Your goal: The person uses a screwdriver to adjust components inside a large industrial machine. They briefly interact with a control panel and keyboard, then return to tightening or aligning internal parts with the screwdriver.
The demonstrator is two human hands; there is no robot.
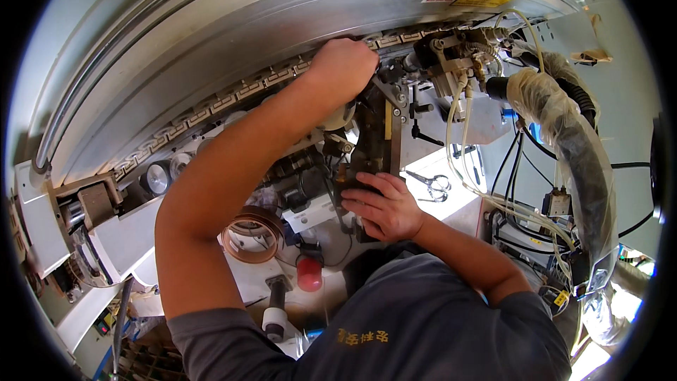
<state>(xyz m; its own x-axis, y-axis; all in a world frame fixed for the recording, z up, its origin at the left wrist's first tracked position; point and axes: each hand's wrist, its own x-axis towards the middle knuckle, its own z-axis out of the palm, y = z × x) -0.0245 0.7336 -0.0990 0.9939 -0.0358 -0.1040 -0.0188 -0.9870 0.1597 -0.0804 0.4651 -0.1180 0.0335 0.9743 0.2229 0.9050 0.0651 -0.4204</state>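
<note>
My left hand [343, 67] reaches up into the machine beside a curved metal chain track [233, 95]. It is curled, and its fingertips are hidden behind the mechanism, so what it holds cannot be made out. My right hand [384, 206] sits lower, its fingers wrapped on a dark metal block [370, 144] that stands upright in the middle of the machine head. My left forearm crosses in front of the rollers and small fittings left of that block.
A roll of brown banding [250, 234], a red knob [309, 273] and a black-and-white handle [275, 309] lie below the hands. Scissors [434, 184] rest on a white surface at right. A plastic-wrapped hose [568, 123] and clear tubes [458, 142] hang at right.
</note>
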